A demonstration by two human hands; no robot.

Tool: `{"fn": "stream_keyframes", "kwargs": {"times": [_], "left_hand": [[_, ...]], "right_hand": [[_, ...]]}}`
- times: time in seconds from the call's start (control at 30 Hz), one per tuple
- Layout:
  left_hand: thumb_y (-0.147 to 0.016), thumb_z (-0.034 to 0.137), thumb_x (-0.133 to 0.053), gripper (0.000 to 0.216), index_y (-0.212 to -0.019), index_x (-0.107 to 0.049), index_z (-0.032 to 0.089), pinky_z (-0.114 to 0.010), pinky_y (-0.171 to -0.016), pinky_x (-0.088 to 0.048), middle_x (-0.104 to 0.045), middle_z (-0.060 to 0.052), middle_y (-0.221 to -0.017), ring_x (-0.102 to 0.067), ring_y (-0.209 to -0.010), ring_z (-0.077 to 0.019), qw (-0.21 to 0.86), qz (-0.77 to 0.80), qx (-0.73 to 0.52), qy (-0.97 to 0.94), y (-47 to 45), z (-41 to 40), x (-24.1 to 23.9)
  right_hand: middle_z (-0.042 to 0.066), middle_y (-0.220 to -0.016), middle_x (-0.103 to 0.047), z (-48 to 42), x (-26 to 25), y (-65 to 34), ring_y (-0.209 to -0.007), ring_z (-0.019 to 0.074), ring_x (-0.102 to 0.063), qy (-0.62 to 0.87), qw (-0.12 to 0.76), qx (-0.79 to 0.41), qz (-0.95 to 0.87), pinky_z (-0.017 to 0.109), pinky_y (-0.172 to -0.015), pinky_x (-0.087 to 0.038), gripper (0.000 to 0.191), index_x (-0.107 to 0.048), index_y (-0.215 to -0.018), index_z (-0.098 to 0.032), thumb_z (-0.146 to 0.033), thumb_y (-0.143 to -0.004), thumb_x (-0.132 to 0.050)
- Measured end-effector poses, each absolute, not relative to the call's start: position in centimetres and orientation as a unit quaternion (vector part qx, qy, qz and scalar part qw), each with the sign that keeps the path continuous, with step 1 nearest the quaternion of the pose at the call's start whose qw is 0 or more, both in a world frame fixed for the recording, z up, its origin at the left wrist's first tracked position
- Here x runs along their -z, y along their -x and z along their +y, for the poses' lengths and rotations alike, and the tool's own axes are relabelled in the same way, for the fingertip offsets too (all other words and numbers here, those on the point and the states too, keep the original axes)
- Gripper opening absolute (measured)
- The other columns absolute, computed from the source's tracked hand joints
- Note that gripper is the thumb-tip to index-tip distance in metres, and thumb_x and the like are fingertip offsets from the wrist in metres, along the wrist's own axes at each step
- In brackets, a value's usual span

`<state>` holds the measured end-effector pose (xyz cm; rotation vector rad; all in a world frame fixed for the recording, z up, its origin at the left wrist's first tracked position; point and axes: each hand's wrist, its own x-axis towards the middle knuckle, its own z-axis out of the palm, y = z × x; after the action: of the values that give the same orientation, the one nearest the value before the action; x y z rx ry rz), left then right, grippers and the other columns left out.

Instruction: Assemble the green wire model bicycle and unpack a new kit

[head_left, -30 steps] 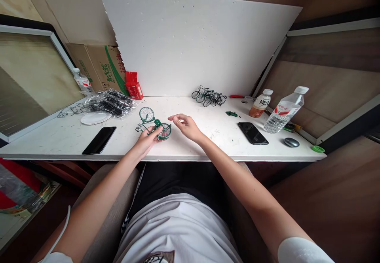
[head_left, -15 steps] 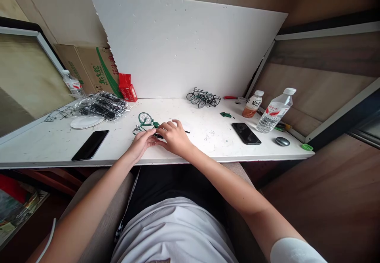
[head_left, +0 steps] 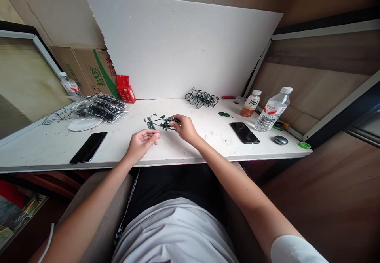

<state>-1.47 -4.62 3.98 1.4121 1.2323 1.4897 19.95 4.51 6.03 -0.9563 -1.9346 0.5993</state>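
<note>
Our right hand [head_left: 184, 128] grips the green toy bicycle [head_left: 157, 123], its thumb and fingers closed about the wheel on the right. Our left hand [head_left: 141, 142] is half curled just below the wheel on the left, the thumb close to the fingertips; we cannot tell whether it pinches anything or touches the bicycle. The bicycle is in front of us over the near half of the white table [head_left: 213, 150], its handlebar to the left; whether its wheels meet the surface we cannot tell.

Beyond our hands, a cluster of small dark bicycles [head_left: 202, 98] stands near the foot of the white board [head_left: 181, 49], with a green piece [head_left: 224, 114] lying to its right and nearer to us. To our left we have a black phone [head_left: 88, 147], then a round white disc [head_left: 83, 125] beside a clear plastic bag [head_left: 102, 108] of black parts. Behind that bag stand a red box [head_left: 126, 89] and a cardboard box [head_left: 86, 71], with a water bottle [head_left: 70, 86] at the left. To our right lies another phone, dark-screened [head_left: 244, 133]; past it are a bottle of brown drink [head_left: 251, 105], a larger clear bottle [head_left: 273, 110], a grey rounded object [head_left: 280, 139] and a green cap [head_left: 304, 145] near the table's corner.
</note>
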Motion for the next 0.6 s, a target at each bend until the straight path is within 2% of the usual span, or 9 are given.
{"fn": "stream_keyframes", "kwargs": {"times": [0.07,0.17,0.23,0.3,0.4,0.5,0.6], "left_hand": [[-0.077,0.047,-0.095,0.037,-0.093,-0.078,0.019,-0.032,-0.073,-0.050,-0.073,-0.006,-0.085,-0.063,-0.073,-0.0188,0.254,0.500,-0.627,-0.540,2.0,-4.4,-3.7],[-0.069,0.038,-0.101,0.049,-0.108,-0.076,0.022,-0.029,-0.082,-0.051,-0.072,-0.005,-0.103,-0.064,-0.088,-0.0188,0.117,0.521,-0.661,-0.527,3.1,-3.8,-3.1],[-0.064,0.037,-0.103,0.064,-0.120,-0.075,0.023,-0.030,-0.090,-0.052,-0.074,-0.008,-0.119,-0.068,-0.101,-0.0212,0.139,0.519,-0.652,-0.535,3.6,-3.3,-2.7],[-0.066,0.042,-0.102,0.063,-0.119,-0.077,0.020,-0.033,-0.096,-0.054,-0.077,-0.011,-0.123,-0.070,-0.109,-0.0248,0.227,0.505,-0.633,-0.540,3.8,-2.9,-2.4],[-0.069,0.049,-0.100,0.051,-0.104,-0.082,0.016,-0.036,-0.098,-0.057,-0.082,-0.014,-0.112,-0.074,-0.106,-0.0279,0.322,0.487,-0.614,-0.532,3.5,-3.0,-2.4],[-0.067,0.049,-0.102,0.048,-0.097,-0.084,0.016,-0.037,-0.098,-0.060,-0.084,-0.015,-0.107,-0.077,-0.106,-0.0298,0.331,0.481,-0.618,-0.526,3.1,-3.5,-2.8],[-0.070,0.050,-0.101,0.048,-0.100,-0.086,0.016,-0.039,-0.096,-0.063,-0.085,-0.014,-0.106,-0.078,-0.103,-0.0298,0.325,0.484,-0.628,-0.516,3.0,-3.8,-3.2]], "right_hand": [[0.006,-0.092,-0.080,6.0,-5.6,-20.7,-0.085,0.0219,-0.071,0.382,0.441,-0.294,-0.758,0.033,-0.080,-0.054,0.014,-0.079,-0.099,-0.018,-0.030,-0.099,-0.072],[0.004,-0.085,-0.077,7.4,-4.9,-21.5,-0.082,0.0196,-0.068,0.358,0.430,-0.349,-0.752,0.031,-0.078,-0.053,0.017,-0.076,-0.092,-0.017,-0.033,-0.095,-0.072],[0.004,-0.087,-0.077,7.7,-4.5,-21.6,-0.084,0.0193,-0.069,0.323,0.421,-0.400,-0.747,0.031,-0.080,-0.054,0.019,-0.075,-0.092,-0.017,-0.036,-0.093,-0.074],[0.006,-0.092,-0.079,7.7,-4.1,-21.5,-0.088,0.0201,-0.071,0.291,0.413,-0.454,-0.734,0.032,-0.083,-0.056,0.026,-0.076,-0.094,-0.016,-0.041,-0.090,-0.079],[0.008,-0.097,-0.082,7.5,-3.7,-21.2,-0.092,0.0212,-0.073,0.264,0.401,-0.493,-0.726,0.035,-0.087,-0.058,0.037,-0.077,-0.096,-0.016,-0.050,-0.086,-0.086],[0.009,-0.102,-0.082,7.3,-3.6,-21.1,-0.095,0.0222,-0.074,0.242,0.382,-0.490,-0.745,0.037,-0.091,-0.058,0.046,-0.079,-0.101,-0.015,-0.058,-0.087,-0.085],[0.013,-0.122,-0.082,7.7,-4.0,-21.6,-0.109,0.0254,-0.075,0.251,0.367,-0.447,-0.776,0.039,-0.098,-0.059,0.054,-0.080,-0.116,-0.017,-0.065,-0.091,-0.081]]}}
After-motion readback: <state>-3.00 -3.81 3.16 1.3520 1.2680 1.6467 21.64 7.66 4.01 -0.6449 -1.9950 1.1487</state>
